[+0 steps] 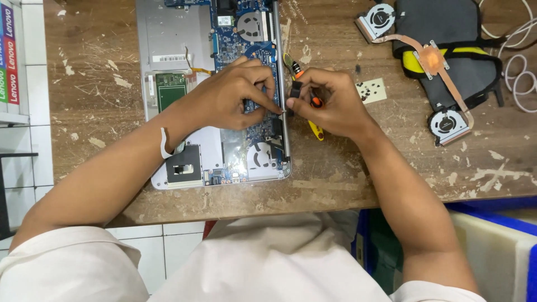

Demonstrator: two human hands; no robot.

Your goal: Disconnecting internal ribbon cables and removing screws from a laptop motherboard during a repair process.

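— Why hold it like that?

— My left hand (235, 95) pins the opened laptop (215, 89) flat, fingers closed on its hinge edge. My right hand's (330, 103) grip is wrapped shut around the screwdriver (306, 98), tip at that edge.

— Room to move?

— The laptop sits near the tabletop's (100, 84) front edge; bare wood right, until the loose fan assembly (433, 61) farther off.

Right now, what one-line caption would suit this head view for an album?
Left hand steadies an opened laptop while right hand works a screwdriver at its edge.
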